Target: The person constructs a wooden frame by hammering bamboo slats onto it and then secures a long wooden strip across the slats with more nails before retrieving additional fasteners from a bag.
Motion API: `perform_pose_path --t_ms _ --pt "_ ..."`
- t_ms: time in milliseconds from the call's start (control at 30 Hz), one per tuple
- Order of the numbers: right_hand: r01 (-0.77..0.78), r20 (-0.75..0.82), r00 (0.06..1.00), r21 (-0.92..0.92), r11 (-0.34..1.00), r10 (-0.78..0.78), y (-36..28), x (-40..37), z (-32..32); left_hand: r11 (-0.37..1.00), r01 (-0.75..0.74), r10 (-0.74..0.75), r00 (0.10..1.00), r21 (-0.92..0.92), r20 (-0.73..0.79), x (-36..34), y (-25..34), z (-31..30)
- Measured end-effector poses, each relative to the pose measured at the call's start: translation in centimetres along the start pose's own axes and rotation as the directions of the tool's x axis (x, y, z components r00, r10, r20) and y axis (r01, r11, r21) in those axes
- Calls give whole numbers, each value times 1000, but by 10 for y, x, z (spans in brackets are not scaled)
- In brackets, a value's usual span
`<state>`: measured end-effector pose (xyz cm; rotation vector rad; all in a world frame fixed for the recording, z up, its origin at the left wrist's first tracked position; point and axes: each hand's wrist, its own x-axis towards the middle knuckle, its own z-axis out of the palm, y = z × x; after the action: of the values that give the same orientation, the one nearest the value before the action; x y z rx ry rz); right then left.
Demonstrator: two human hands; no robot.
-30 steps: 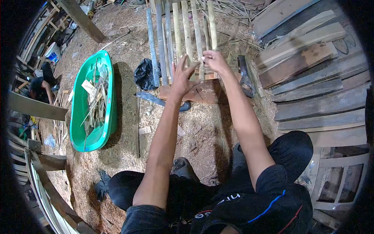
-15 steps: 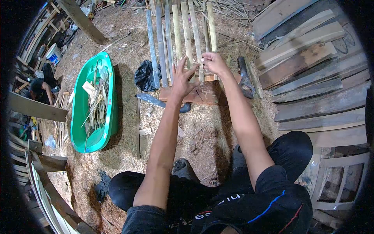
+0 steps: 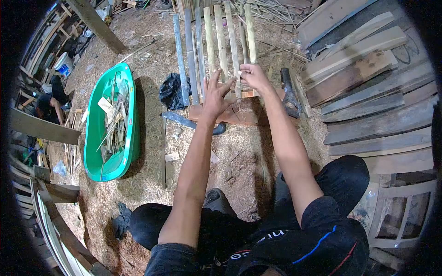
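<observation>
The row of bamboo slats (image 3: 216, 46) lies side by side on the sawdust floor, running away from you, with the near ends resting across the reddish board (image 3: 239, 114) just past your knees. By how they lie, most of the laying-out looks done: the grey slats on the left side of the row sit tight together. The pale ones on the right have uneven gaps, so the spacing there looks unfinished, and I can see nothing that fastens them to the board. Your left hand (image 3: 214, 94) lies flat on the near ends at the board's far edge, fingers spread wide and gripping nothing, arm stretched straight forward. Your right hand (image 3: 253, 76) reaches just beside it, fingers curled shut in a pinch on one pale slat (image 3: 231, 37) near its near end, wrist bent slightly inward. A dark curved blade (image 3: 189, 120) lies at the board's left corner, a black bag (image 3: 171, 89) just left of the row, a green tub (image 3: 92, 138) of offcuts well apart to the left, and stacked planks (image 3: 368, 92) on your right
</observation>
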<state>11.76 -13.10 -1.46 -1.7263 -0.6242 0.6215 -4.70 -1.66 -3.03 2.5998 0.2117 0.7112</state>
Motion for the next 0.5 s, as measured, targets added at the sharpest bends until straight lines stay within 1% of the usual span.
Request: perform_pose_path --t_ms 67,167,500 --pt "5 8 1000 -1 1000 -5 -3 -3 -1 1000 11 -11 1000 -8 0 0 2 -2" --pt "70 -63 996 33 997 -68 -2 -4 3 1000 0 -1 1000 -22 -14 -1 1 0" --pt "37 -68 997 46 998 -33 0 -1 3 1000 -9 9 1000 -17 -1 0 -1 0"
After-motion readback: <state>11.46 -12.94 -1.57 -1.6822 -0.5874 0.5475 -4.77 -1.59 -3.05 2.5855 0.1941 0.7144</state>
